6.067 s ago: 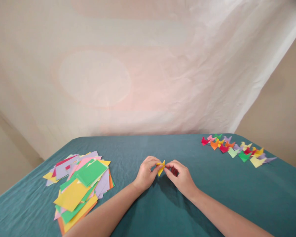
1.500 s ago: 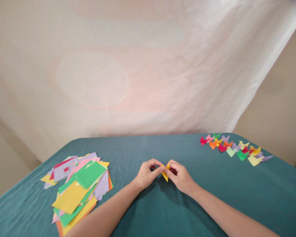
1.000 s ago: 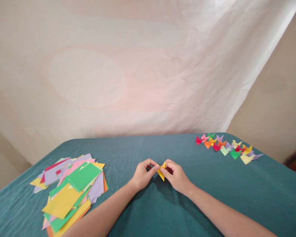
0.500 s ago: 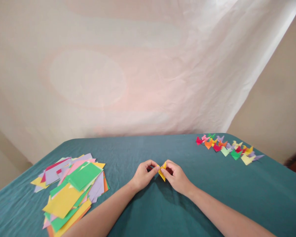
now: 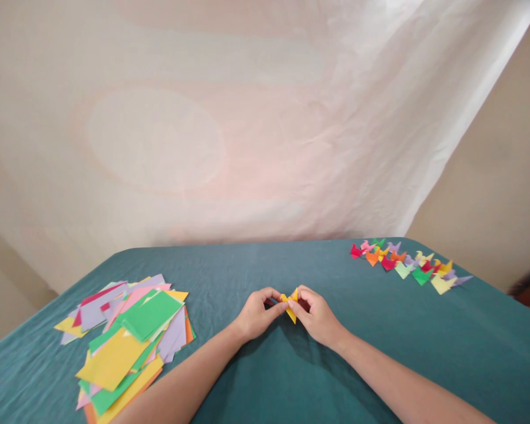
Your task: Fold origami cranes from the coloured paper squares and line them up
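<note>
A small folded yellow paper crane (image 5: 290,313) is held between both hands above the middle of the table. My left hand (image 5: 258,315) pinches its left side between thumb and fingers. On the other side, my right hand (image 5: 317,317) grips it with the thumb laid across the front. Two pointed yellow tips stick up between the fingers, and a lower point hangs down below the thumbs. Parts of the paper are covered by my fingertips.
Loose coloured paper sheets (image 5: 152,315) lie in an overlapping heap at the left. Several folded paper cranes (image 5: 404,269) stand in rows at the far right. A green cloth (image 5: 265,383) covers the table, and a pale sheet (image 5: 256,135) hangs behind it.
My left fingers have shifted slightly on the yellow paper, and its upper left tip shows more clearly. Both hands stay in nearly the same place.
</note>
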The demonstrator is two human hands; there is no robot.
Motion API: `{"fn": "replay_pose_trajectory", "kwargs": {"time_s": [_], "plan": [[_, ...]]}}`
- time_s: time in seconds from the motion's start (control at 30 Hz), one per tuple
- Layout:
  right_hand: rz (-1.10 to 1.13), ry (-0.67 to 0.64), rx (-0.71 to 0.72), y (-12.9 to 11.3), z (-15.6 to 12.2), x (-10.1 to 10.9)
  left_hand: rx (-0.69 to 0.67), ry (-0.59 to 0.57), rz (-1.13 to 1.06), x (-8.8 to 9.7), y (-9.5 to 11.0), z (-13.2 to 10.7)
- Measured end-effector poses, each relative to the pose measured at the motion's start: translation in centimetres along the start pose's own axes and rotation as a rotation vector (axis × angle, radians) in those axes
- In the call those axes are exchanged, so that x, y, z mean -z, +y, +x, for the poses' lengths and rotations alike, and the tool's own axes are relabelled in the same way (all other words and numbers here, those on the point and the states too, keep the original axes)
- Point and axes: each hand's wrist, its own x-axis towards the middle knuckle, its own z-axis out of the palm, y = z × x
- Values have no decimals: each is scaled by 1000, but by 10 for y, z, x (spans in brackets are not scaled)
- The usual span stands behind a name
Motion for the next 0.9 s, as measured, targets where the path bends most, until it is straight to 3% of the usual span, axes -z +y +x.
{"fn": "replay_pose_trajectory", "kwargs": {"time_s": [0.9], "plan": [[-33, 50, -10, 5, 2, -1, -22, 69, 121, -1, -2, 0]]}}
